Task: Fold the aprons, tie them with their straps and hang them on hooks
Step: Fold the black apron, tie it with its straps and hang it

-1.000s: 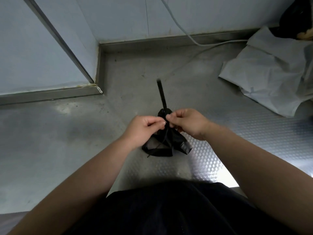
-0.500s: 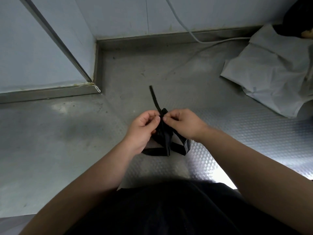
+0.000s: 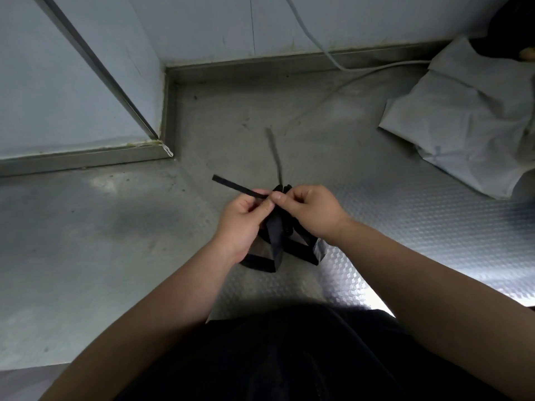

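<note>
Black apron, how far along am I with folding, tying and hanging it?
Done: the black apron is gathered into a small bundle. In hand: the left hand and right hand pinch its strap at the top, one end sticking out left. Left: finish the tie, then hang it; no hook in view.

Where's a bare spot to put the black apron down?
The wide bare metal beyond the left hand, beside the wall ledge, is free. So is the patch ahead, up to the back wall. The right is crowded: a white cloth lies there, with a cable running to it.
</note>
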{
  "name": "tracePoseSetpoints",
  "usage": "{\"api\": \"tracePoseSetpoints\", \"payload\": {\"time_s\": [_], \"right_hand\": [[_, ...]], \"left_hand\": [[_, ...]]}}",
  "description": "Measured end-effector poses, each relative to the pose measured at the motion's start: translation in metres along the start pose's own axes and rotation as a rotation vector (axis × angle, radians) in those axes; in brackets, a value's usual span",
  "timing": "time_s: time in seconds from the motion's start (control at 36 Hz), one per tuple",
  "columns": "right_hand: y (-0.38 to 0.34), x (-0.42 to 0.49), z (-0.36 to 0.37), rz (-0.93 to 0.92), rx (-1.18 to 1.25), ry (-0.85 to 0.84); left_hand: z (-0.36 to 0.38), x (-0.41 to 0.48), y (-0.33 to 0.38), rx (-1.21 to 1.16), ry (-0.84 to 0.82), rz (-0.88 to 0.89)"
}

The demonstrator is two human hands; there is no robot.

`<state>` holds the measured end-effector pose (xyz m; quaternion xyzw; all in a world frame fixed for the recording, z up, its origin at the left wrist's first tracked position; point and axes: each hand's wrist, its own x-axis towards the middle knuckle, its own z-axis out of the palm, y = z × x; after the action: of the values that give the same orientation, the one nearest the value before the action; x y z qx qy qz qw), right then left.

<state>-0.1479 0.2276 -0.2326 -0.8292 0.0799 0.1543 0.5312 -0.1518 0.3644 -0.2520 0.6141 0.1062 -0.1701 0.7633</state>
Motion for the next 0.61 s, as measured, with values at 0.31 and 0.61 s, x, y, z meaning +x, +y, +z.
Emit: {"api": "tracePoseSetpoints", "payload": {"time_s": [0.31,0.61], "right_hand": [[-0.001,-0.008,0.001,-0.296,-0.335,0.088],[-0.014,0.0,-0.007,-0.191,-0.43,-0.157]], "left_hand": [[0.001,-0.007,0.0,0.293,0.109,0.256],[-0.003,-0.001,0.0,0.327,0.098,0.246]]}}
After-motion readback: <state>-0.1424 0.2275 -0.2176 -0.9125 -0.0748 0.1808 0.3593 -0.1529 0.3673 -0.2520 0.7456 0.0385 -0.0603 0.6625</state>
